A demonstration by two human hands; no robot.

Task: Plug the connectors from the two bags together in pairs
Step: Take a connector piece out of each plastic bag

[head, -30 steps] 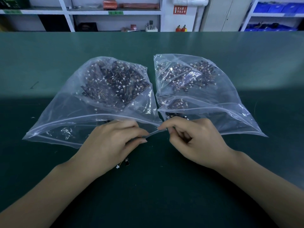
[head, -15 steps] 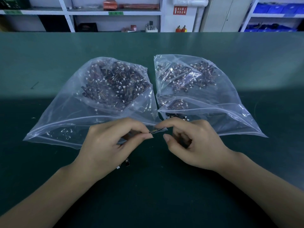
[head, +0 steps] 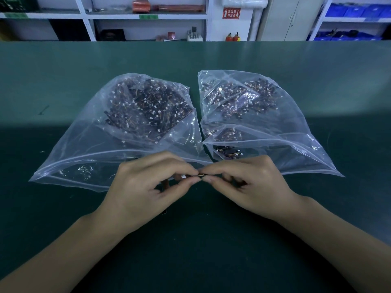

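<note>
— Why both bags laid flat with mouths toward the near edge of the desk (head: 63,77)?

— Probably for reach: left bag (head: 118,144) and right bag (head: 264,127) side by side, nearly touching at the inner corners, openings facing the person, each stuffed with small wired connectors with white plugs. One type per bag, apparently; too small to tell apart at this range.

— And the hands, why so close together?

— Mating in progress, by the look of it. Left hand (head: 148,187) and right hand (head: 251,185) raised just in front of the bag mouths, thumb and forefinger tips meeting in the middle. Each grip pinched tight on one end of a connector pair (head: 195,176): white plug end peeking out beside the left fingertips, thin dark lead running across into the right fingertips. Remaining fingers curled loosely underneath.

— Where exactly against the grip?

— Squarely between the two pinches, spanning the small gap from one hand to the other, held level and clear of the desk, just in front of the left bag's lip. Fully seated or not: impossible to say, joint hidden by the fingertips.

— Anything else of note?

— A few loose pieces spilled just inside the right bag's mouth (head: 229,153). Shelving (head: 146,16) and a red sign (head: 231,13) beyond the far edge.
</note>
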